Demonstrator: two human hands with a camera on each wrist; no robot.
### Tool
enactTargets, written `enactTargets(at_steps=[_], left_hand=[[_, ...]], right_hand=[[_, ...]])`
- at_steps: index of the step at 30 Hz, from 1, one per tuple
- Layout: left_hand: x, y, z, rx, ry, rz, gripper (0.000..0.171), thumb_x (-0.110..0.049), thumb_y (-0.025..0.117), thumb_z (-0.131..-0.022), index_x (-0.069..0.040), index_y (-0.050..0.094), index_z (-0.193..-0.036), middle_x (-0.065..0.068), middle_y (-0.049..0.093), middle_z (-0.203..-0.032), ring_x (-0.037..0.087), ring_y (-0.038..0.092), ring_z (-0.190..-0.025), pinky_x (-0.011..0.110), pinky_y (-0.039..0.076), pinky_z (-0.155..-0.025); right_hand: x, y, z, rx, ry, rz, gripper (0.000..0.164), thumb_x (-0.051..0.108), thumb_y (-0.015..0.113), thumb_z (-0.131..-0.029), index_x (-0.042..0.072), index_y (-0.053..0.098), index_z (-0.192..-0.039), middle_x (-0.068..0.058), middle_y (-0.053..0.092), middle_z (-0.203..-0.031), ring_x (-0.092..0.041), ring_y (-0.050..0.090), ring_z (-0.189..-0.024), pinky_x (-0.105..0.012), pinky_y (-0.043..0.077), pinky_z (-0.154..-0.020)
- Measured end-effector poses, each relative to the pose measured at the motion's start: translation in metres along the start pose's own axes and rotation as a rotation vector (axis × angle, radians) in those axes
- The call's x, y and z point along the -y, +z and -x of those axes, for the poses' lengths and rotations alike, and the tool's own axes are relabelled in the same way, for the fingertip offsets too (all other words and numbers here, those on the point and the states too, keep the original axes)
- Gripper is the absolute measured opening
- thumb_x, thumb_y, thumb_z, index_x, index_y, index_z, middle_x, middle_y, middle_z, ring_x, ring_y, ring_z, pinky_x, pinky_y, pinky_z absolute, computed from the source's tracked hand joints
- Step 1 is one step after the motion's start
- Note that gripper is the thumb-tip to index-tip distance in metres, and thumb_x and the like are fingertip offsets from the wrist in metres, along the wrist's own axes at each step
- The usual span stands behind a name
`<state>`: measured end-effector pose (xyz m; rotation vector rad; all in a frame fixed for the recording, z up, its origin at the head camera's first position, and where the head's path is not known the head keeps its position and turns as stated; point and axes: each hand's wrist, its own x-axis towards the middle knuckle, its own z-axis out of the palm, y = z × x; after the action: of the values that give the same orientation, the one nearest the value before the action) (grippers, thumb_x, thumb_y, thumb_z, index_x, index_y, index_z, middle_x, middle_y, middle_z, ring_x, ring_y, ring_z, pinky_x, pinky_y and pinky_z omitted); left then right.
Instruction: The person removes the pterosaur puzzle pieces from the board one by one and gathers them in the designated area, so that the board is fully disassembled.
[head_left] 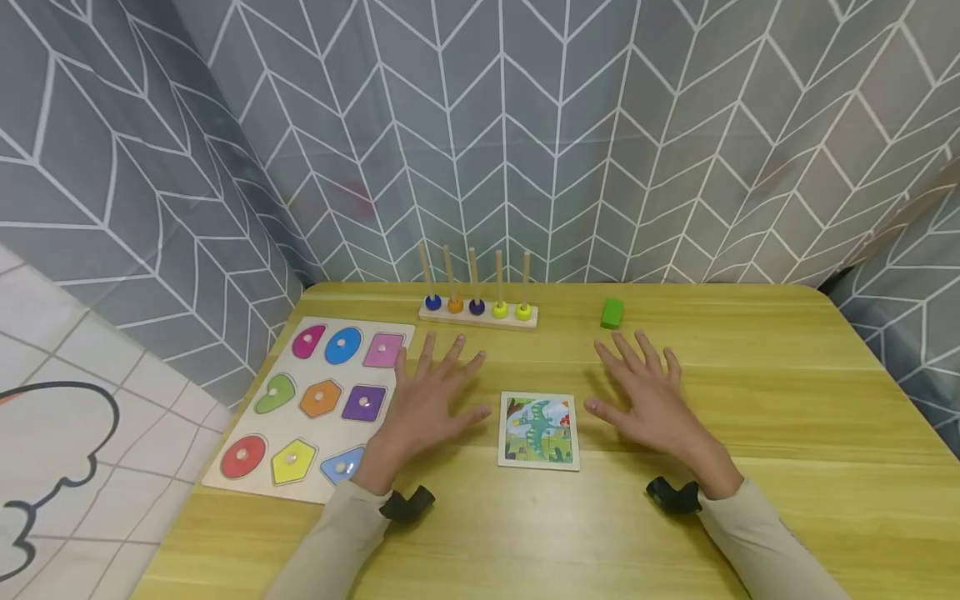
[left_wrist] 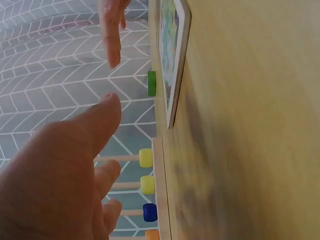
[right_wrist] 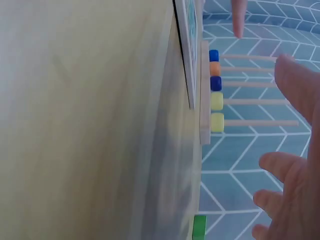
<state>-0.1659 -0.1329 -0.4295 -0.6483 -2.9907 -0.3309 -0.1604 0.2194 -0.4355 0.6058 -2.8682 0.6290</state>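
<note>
Between the two hands a small framed dinosaur jigsaw puzzle (head_left: 538, 431) lies flat on the table. My left hand (head_left: 431, 402) is held over the table with fingers spread, left of the puzzle, overlapping the right edge of a shape puzzle board (head_left: 321, 433) in the head view. My right hand (head_left: 651, 402) is spread the same way to the right of the puzzle. Nothing is in either hand. In the left wrist view, the puzzle (left_wrist: 176, 65) stands apart from the thumb (left_wrist: 107, 107). The right wrist view shows the right thumb (right_wrist: 295, 85) likewise clear of it.
At the back of the wooden table (head_left: 787, 417) stands a peg stacker (head_left: 480, 315) with one coloured bead on each of several upright rods. A green block (head_left: 612, 313) lies to its right. A grey patterned curtain (head_left: 562, 142) hangs behind the table.
</note>
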Motion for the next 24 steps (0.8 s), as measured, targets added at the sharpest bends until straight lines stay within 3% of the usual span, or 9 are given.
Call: enactTargets(at_steps=[5, 12, 18, 24], left_hand=[[-0.004, 0.005, 0.001, 0.046, 0.039, 0.005, 0.08, -0.076, 0.048, -0.091, -0.04, 0.029, -0.16, -0.003, 0.015, -0.172, 0.041, -0.002, -0.16, 0.073, -0.006, -0.119], [-0.012, 0.016, 0.0, 0.16, 0.051, 0.037, 0.089, -0.085, 0.047, -0.083, -0.044, 0.028, -0.159, -0.006, 0.012, -0.173, 0.038, -0.005, -0.16, 0.073, -0.006, -0.119], [-0.016, 0.02, 0.002, 0.25, 0.062, 0.09, 0.096, -0.086, 0.054, -0.078, -0.044, 0.025, -0.16, -0.004, 0.011, -0.173, 0.041, -0.004, -0.159, 0.075, -0.002, -0.118], [-0.015, 0.021, 0.001, 0.283, 0.061, 0.137, 0.099, -0.084, 0.059, -0.077, -0.043, 0.024, -0.16, -0.003, 0.008, -0.173, 0.04, -0.007, -0.159, 0.074, -0.005, -0.118]], right_hand=[[0.005, 0.007, -0.001, 0.029, -0.061, -0.074, 0.084, 0.051, 0.07, -0.091, 0.017, 0.034, -0.16, -0.019, 0.02, -0.17, -0.047, 0.004, -0.157, -0.075, 0.0, -0.115], [0.012, 0.016, -0.001, 0.09, -0.131, -0.135, 0.088, 0.049, 0.08, -0.081, 0.017, 0.044, -0.155, -0.02, 0.029, -0.166, -0.051, 0.013, -0.153, -0.076, 0.005, -0.113], [0.016, 0.022, 0.001, 0.19, -0.186, -0.179, 0.096, 0.056, 0.084, -0.074, 0.02, 0.046, -0.154, -0.019, 0.03, -0.166, -0.051, 0.014, -0.153, -0.076, 0.008, -0.111], [0.019, 0.027, 0.001, 0.239, -0.213, -0.19, 0.105, 0.066, 0.084, -0.069, 0.021, 0.044, -0.155, -0.017, 0.028, -0.167, -0.05, 0.013, -0.154, -0.073, 0.008, -0.112]])
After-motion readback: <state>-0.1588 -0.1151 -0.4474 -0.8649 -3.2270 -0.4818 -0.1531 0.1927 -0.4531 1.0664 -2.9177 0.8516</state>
